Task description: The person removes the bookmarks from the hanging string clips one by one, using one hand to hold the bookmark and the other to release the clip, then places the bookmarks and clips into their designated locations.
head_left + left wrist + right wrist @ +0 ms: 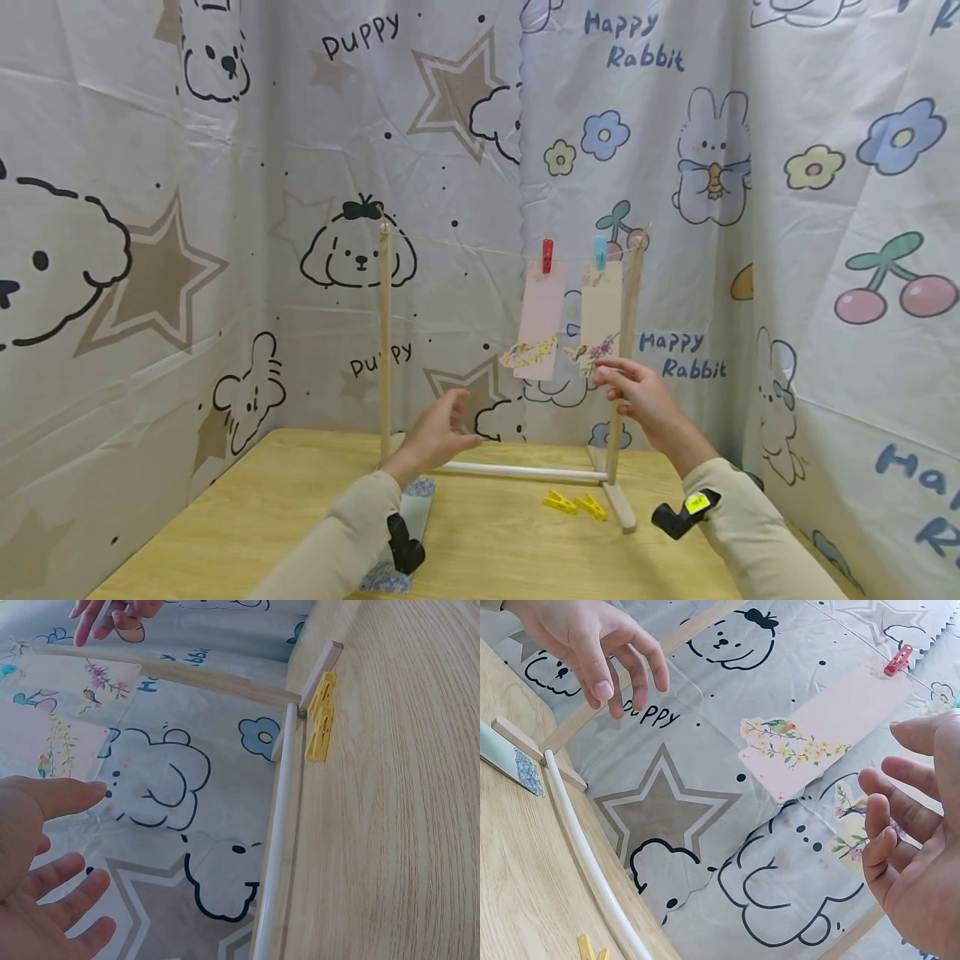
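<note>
In the head view, a red clip (547, 256) and a blue clip (601, 252) are pinching a pink card (541, 312) and a cream card (602, 304) onto a string (465, 247), stopping them falling. The right hand (647, 404) is hovering by the cream card, loosely bent, holding nothing. In the left wrist view, the left hand (19, 855) is holding nothing, thumb and fingers wide apart. In the right wrist view, a white bar (590, 847) is probably keeping the wooden post (564, 739) steady.
</note>
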`<state>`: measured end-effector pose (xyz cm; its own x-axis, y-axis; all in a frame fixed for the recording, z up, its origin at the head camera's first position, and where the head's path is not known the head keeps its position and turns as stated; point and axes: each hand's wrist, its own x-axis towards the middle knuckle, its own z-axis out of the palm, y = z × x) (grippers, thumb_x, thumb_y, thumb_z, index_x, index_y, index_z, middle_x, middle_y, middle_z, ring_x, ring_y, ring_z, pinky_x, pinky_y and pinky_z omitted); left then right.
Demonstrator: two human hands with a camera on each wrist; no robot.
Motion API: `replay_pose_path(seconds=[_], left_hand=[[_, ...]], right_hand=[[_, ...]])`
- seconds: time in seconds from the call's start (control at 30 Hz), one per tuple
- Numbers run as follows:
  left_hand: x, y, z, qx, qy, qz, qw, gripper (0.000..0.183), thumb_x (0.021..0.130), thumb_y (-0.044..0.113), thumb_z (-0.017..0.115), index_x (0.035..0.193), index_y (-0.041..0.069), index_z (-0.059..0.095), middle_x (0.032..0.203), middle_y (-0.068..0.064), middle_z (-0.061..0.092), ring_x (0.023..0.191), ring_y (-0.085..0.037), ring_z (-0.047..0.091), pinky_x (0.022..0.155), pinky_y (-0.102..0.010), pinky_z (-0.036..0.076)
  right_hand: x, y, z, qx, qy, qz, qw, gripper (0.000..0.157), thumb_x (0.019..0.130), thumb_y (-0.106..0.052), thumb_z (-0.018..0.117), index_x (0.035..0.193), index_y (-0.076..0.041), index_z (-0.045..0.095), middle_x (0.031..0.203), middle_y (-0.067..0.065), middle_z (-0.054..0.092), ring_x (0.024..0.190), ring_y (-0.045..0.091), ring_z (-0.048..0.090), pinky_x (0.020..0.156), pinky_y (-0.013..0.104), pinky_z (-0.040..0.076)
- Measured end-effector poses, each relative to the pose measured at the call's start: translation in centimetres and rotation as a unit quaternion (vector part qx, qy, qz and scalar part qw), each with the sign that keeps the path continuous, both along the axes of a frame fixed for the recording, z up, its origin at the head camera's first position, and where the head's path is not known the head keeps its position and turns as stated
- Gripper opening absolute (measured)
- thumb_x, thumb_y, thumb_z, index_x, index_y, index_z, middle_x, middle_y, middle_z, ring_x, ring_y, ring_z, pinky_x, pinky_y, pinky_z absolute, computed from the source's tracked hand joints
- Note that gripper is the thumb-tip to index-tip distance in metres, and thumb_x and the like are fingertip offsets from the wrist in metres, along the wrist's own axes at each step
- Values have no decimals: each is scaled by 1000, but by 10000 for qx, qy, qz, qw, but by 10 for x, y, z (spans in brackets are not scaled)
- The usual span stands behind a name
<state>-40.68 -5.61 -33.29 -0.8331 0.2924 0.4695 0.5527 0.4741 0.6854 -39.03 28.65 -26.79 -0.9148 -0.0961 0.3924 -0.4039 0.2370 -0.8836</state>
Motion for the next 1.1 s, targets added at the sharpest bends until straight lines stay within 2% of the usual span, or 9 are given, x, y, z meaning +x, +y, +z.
replay_pose_path(seconds=[0.13,0.33,0.57,0.9,1.1], left_hand=[[-1,1,-1,50,-71,22,10000,75,88,15,85,150,5,45,129,-14,58,117,-38,60,94,-48,54],[-3,3,3,135,-21,76,9999,72,89,15,84,149,5,46,129,-12,58,113,-32,60,90,-47,55],[-4,8,3,189,13,-39,9998,73,89,16,85,149,5,46,127,-11,59,112,-31,61,90,-47,54],[-3,16,8,209,-45,-10,9998,74,89,15,84,151,5,44,131,-13,57,114,-33,60,91,-46,55],[-5,16,12,285,-45,-11,9996,72,90,16,84,150,5,45,131,-13,57,117,-35,59,93,-49,54]], right_hand=[[-1,-5,3,69,29,-15,10000,54,108,-33,57,148,3,49,107,0,67,83,11,56,64,24,46],[-4,-9,11,-53,246,36,9997,54,108,-35,57,147,2,50,114,11,65,81,11,56,63,24,46],[-7,-10,12,-138,190,52,9997,53,109,-31,56,147,4,49,121,20,63,79,10,56,60,22,46],[-7,-14,18,-402,189,192,9988,51,110,-30,55,146,6,48,107,4,65,79,9,56,59,21,45],[-8,-15,21,-497,202,255,9982,52,109,-30,56,145,6,48,107,3,67,78,9,57,58,20,45]])
